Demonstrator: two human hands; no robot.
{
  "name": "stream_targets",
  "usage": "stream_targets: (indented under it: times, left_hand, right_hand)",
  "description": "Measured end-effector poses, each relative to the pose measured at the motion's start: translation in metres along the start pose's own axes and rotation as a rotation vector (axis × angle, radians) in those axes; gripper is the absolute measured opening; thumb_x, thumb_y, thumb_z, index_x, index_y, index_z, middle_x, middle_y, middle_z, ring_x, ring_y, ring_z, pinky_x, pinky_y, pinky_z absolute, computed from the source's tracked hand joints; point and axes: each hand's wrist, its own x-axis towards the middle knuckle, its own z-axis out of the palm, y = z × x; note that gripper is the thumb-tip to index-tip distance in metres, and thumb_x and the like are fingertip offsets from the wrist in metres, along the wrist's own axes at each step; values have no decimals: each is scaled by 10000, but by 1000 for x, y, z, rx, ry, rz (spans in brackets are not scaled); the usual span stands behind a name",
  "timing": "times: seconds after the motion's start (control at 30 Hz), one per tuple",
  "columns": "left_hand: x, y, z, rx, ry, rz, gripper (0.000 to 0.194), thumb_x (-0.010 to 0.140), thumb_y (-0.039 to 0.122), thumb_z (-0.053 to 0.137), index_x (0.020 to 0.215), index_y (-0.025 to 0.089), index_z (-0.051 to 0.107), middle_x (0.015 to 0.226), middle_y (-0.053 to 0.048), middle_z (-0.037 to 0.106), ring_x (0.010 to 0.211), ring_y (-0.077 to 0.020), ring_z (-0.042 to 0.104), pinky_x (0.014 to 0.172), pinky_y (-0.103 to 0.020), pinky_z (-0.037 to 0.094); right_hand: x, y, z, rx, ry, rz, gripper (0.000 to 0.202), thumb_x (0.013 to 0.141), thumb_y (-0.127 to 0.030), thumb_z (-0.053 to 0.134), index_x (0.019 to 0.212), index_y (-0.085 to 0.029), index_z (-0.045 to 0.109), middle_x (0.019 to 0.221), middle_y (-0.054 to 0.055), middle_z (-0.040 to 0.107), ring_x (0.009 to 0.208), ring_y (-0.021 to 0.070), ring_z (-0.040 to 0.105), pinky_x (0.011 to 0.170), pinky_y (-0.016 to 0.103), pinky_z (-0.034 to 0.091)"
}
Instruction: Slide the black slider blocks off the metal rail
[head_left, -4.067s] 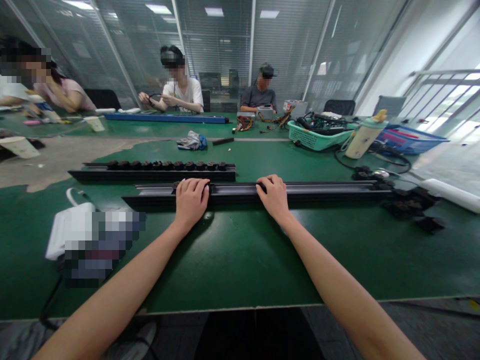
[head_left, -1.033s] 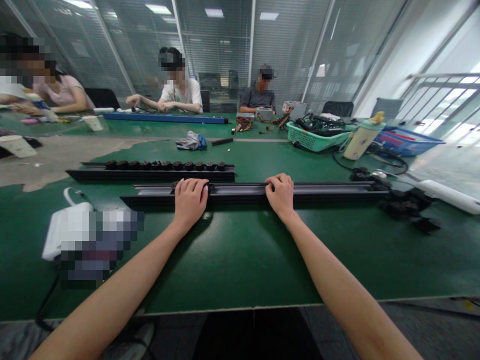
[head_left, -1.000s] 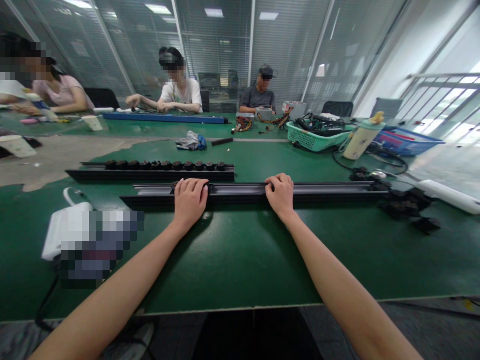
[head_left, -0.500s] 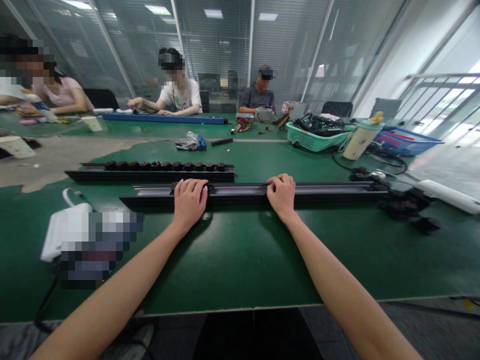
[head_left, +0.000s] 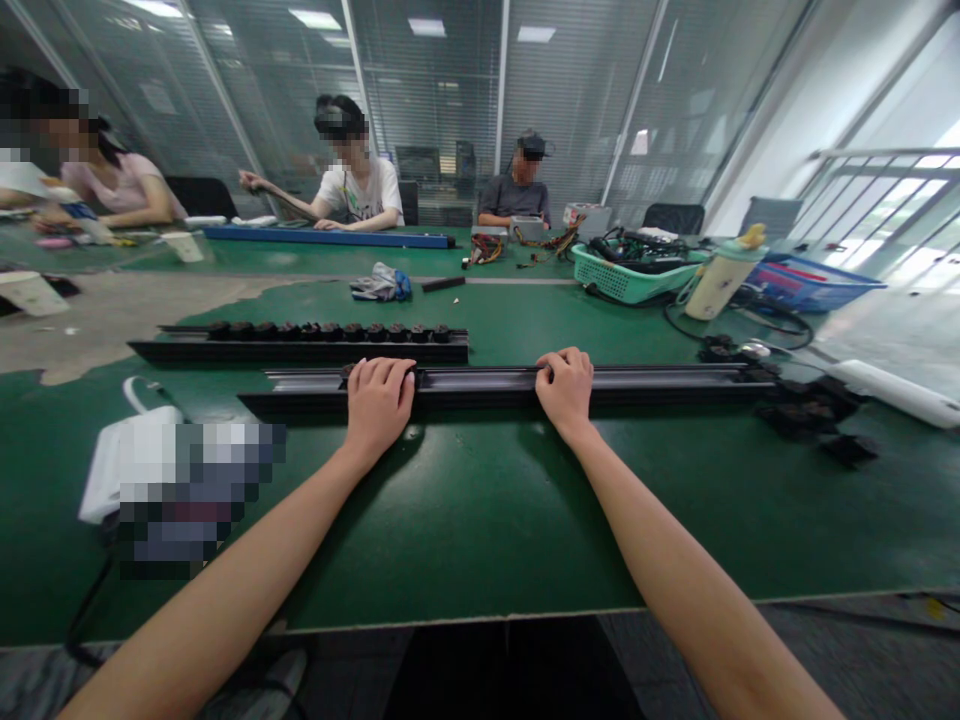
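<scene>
Rail point(head_left: 480, 381), long and black with a shiny channel, lies crosswise on the worktop point(head_left: 465, 540) before you. Your left hand point(head_left: 379, 395) closes its grip over dark blocks point(head_left: 346, 371) in it; your right hand point(head_left: 566, 393) curls narrowly there, though I cannot tell what it holds. Placing blocks along the channel seems your step; the next move likely wants an even slide. Just beyond, a second rail point(head_left: 322, 352) carries a similar row.

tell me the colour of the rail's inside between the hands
The rail's inside is silvery grey, clearest in the head view.
</scene>
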Motion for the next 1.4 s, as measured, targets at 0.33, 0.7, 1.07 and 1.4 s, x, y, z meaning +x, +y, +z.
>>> stream_targets:
  times: [0.33,0.7,1.07,1.4]
  left_hand:
    - [0,-1,1,-14,5,-1,393,1091,358,398,1300,234,708,1272,-111,753,1294,-317,612,1273,-553,351]
    - [0,2,-1,-20,-1,-8,401,1094,360,387,1298,232,707,1275,-110,752,1294,-311,612,1276,-547,346]
    - [1,3,-2,-19,-12,-13,407,1093,363,381,1300,235,708,1284,-114,751,1302,-316,608,1278,-551,342]
    - [1,2,-2,-5,-8,-7,412,1096,363,377,1298,222,707,1278,-116,754,1293,-318,616,1276,-548,350]
  right_hand:
    - [0,1,1,5,-5,-13,295,885,-81,503,921,-185,776,1028,129,582,1060,292,499,995,459,431]
    - [0,-2,-2,32,-23,-34,310,861,-56,487,898,-192,763,1008,121,539,1032,284,476,984,443,446]
    - [-1,-1,-7,-63,-40,-81,307,858,-64,498,923,-192,770,1024,129,533,1047,292,460,985,455,440]
    - [1,2,-8,-95,-43,-63,306,871,-67,492,925,-172,774,1027,141,548,1045,296,458,978,459,438]
